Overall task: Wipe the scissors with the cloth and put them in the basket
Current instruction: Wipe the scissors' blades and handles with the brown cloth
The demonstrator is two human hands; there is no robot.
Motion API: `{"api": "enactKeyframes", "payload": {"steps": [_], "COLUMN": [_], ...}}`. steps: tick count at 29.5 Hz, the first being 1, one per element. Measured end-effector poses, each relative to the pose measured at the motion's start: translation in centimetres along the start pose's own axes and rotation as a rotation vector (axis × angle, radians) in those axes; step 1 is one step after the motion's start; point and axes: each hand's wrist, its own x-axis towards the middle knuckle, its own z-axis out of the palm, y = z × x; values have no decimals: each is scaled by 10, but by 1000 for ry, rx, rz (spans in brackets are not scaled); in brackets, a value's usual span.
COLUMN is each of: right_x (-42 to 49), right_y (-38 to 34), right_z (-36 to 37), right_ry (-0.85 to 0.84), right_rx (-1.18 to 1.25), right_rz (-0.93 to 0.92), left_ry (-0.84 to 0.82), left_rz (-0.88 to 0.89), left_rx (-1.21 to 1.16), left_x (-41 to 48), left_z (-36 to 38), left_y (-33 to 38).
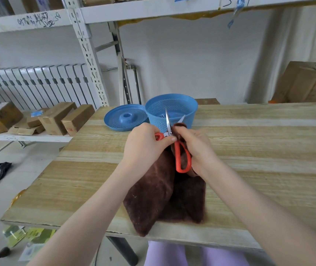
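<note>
Centre frame, your scissors [177, 154] stand with blades apart and tips up, just below the blue basket [190, 116]. They look like stiff, light steel, sharp-edged and likely slick, so hold them by the orange handles and let only cloth meet the blades. Your left hand [145, 144] is curled round one handle, thumb near the pivot. Your right hand [195, 146] pinches the soft brown cloth [153, 189] around one blade, its tail draped down over the bench [258, 141] toward the frame's lower edge.
</note>
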Motion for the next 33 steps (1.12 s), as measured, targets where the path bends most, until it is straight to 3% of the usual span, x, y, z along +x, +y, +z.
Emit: {"api": "enactKeyframes", "payload": {"steps": [12, 18, 33], "right_x": [9, 10, 5], "right_y": [-2, -4, 3], "right_z": [-4, 0, 9], "right_ry": [-28, 25, -70], "right_rx": [-110, -37, -149], "right_rz": [-18, -37, -84], "left_ry": [-15, -8, 13], "left_rz": [14, 18, 27], "left_rx": [-8, -34, -48], "left_x": [3, 0, 2], "left_z": [1, 0, -6], "left_y": [-5, -11, -12]}}
